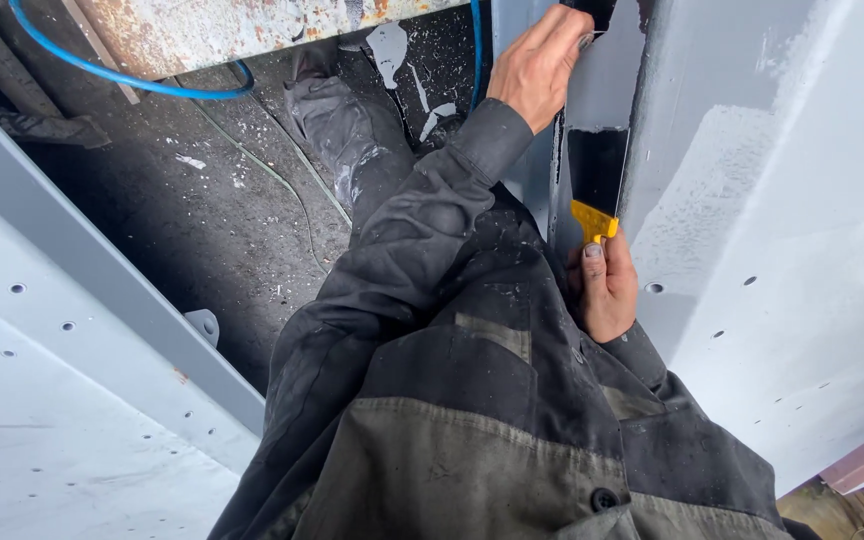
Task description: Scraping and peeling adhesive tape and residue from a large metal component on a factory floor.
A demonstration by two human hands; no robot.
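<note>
Head view looks down our own dark work jacket [472, 400] to both hands at a grey-painted steel panel [782, 250]. Our right hand [607, 285] is clamped around the yellow handle of a putty knife [595, 185], thumb laid along the handle, with the wide dark blade pressed flat against the panel's edge strip above the hand. We judge the knife light, its blade thin and a little springy, so it is best held low on the handle, as it is now. Our left hand [540, 65] rests higher on the same strip, fingers together and bent; whether it pinches anything we cannot tell, since the fingertips are partly hidden. Below, a blue hose [122, 75] curves across the paint-spattered dark floor [202, 220], beside a second grey panel [62, 400].
</note>
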